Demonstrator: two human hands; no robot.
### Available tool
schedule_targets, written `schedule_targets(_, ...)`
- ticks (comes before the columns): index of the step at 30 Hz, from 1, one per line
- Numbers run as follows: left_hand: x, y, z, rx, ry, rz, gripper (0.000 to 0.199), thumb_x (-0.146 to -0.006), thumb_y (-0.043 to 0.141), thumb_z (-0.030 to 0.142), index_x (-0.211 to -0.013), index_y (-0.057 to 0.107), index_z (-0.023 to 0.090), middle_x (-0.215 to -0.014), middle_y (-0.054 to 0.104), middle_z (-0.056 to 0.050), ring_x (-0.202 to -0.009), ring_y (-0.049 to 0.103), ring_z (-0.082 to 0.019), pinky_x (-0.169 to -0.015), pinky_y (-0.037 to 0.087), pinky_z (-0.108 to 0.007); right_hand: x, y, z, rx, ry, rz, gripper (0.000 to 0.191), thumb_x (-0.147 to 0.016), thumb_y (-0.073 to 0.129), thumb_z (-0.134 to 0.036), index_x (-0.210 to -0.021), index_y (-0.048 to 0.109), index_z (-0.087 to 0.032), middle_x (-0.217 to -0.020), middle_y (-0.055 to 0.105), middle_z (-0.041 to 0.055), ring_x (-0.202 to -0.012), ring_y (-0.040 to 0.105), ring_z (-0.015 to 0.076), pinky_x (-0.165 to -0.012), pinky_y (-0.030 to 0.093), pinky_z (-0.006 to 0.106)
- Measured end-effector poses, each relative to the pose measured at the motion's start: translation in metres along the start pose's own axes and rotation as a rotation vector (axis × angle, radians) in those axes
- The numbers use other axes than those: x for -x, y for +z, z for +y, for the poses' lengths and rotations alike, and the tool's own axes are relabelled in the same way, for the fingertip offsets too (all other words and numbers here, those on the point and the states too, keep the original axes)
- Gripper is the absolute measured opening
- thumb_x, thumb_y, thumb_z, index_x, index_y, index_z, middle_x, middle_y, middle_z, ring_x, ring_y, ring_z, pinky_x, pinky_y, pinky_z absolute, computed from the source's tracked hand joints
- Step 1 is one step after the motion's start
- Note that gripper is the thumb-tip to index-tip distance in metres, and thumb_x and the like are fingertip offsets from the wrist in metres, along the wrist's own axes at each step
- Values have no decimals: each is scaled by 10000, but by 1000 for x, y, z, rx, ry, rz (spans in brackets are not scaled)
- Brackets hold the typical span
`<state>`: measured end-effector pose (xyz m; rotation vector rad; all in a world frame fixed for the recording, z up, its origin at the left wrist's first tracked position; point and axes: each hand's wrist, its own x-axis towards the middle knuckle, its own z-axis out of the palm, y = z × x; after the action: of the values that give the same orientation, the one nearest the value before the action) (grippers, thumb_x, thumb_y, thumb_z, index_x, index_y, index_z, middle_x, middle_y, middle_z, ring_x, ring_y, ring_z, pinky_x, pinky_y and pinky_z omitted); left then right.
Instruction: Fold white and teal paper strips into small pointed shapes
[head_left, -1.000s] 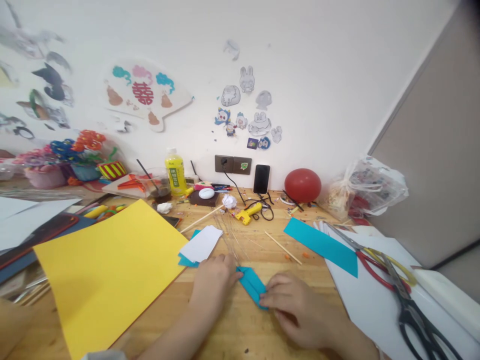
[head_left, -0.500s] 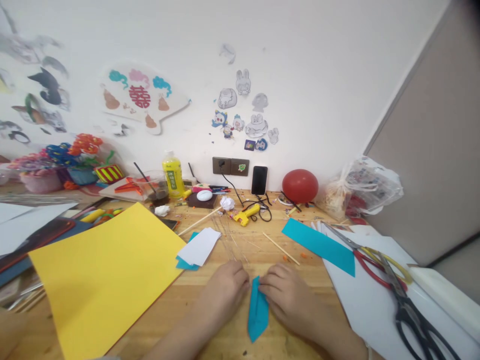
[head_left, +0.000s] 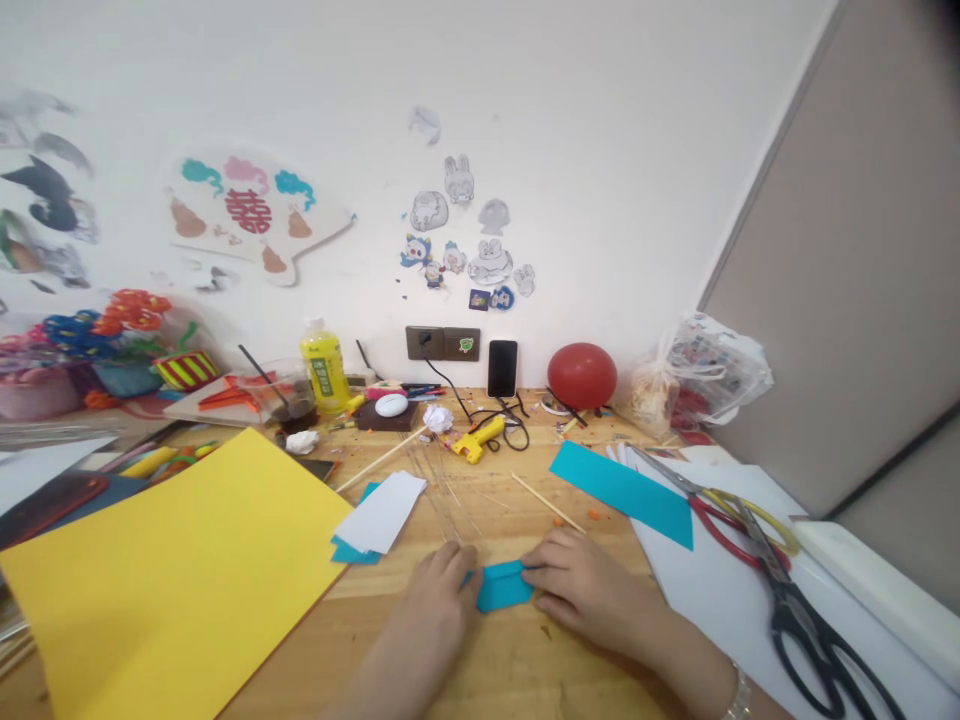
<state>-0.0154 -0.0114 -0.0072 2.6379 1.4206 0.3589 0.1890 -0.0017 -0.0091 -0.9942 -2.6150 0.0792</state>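
Between my hands lies a folded strip of blue paper [head_left: 504, 586], turned sideways on the wooden table. My left hand [head_left: 442, 590] pinches its left end with curled fingers. At the other end, my right hand [head_left: 577, 585] grips the paper between thumb and fingers, and its tip is hidden there. A small stack of cut white paper [head_left: 384, 512] over blue pieces rests just beyond my left hand. Past my right hand is a flat blue paper strip [head_left: 626, 492], partly over white sheets [head_left: 724, 600].
A large yellow sheet [head_left: 172, 570] covers the left side. Two pairs of scissors [head_left: 799, 620] lie at right. Farther back are a yellow glue gun [head_left: 478, 438], a wooden stick [head_left: 547, 502], a bottle [head_left: 324, 370], a phone [head_left: 502, 368] and a red balloon [head_left: 582, 375].
The folded blue paper has turned from pointing toward me to lying crosswise. My left hand, closed beside it before, now holds its left end. The view has shifted slightly right.
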Motion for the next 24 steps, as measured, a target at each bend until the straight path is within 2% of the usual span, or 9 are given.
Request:
schedule_targets(4, -2, -7, -1, -55, 21, -61, 171, -743, 537, 182, -902, 596, 162, -999, 563, -95, -966, 489, -254, -822, 417, -387, -3, 7, 0, 38, 33, -10, 114, -810, 491, -180, -845, 600, -181, -774, 613, 35, -727, 504, 163, -648, 390, 274)
schedule_targets(10, -5, -6, -6, -47, 54, -82, 106, -776, 500, 199, -795, 596, 159, -871, 572, -69, -828, 526, -205, -722, 454, -324, -4, 14, -2, 50, 55, 68, 117, -811, 488, -174, -769, 597, -158, -704, 603, 45, -674, 495, 165, -598, 387, 273)
schedule_targets(15, -3, -6, -3, -135, 193, -21, 185, -812, 444, 154, -977, 527, 164, -846, 601, -51, -791, 538, -191, -721, 456, -317, -3, 15, 0, 33, -31, 120, 215, -848, 399, -135, -724, 572, -166, -730, 601, 43, -684, 485, 152, -606, 392, 265)
schedule_targets(18, -1, -7, -2, -196, 235, -7, 134, -826, 421, 137, -816, 551, 170, -772, 607, -29, -725, 538, -175, -683, 452, -290, -3, 14, -1, 44, -96, 124, 282, -865, 333, -113, -695, 551, -172, -777, 603, 43, -700, 477, 146, -612, 394, 261)
schedule_targets(20, 0, -6, -3, -239, 258, -14, 176, -825, 413, 112, -728, 550, 164, -747, 610, -29, -709, 538, -174, -671, 447, -280, -3, 14, -2, 41, -90, 116, 290, -862, 325, -102, -690, 549, -169, -749, 601, 42, -677, 471, 144, -593, 390, 255)
schedule_targets(24, 0, -1, -5, -268, 256, -8, 199, -818, 403, 89, -722, 562, 158, -771, 608, -47, -719, 537, -188, -635, 451, -283, -2, 14, -4, 7, -19, 86, 250, -840, 369, -96, -700, 562, -169, -710, 595, 39, -683, 476, 150, -609, 384, 263)
